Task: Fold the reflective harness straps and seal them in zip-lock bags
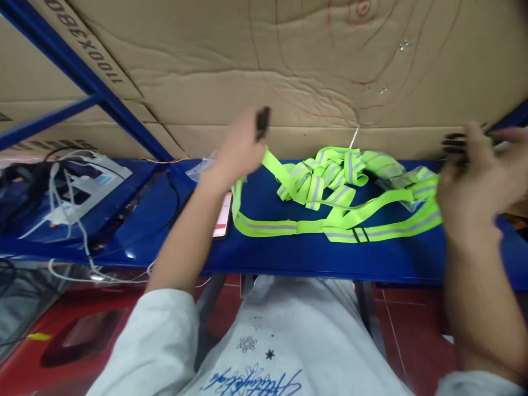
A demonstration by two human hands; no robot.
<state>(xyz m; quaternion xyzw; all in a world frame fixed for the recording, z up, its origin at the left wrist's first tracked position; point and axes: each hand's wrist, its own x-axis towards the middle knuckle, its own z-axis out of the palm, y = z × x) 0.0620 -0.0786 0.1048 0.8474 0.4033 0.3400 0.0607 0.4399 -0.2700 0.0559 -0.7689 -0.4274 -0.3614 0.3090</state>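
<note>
A tangle of neon yellow-green reflective straps (313,181) with grey stripes lies on the blue shelf. My left hand (241,146) is raised over their left end, closed on a strap; a black buckle (263,124) sticks out above the fingers. At the far right, my right hand (474,181) is at the other end of the straps, its fingers bent round several black buckle pieces (456,146). Motion blurs this hand, and its palm is hidden. A black strap slider (360,235) sits on the front band, between the hands.
Behind the shelf (272,256) stands a big cardboard sheet (198,49) with red curved lines. A lit phone (223,217) lies beside my left forearm. White cables (68,192) and a power strip are at the left, near blue frame bars (94,93). A red stool (78,335) stands below.
</note>
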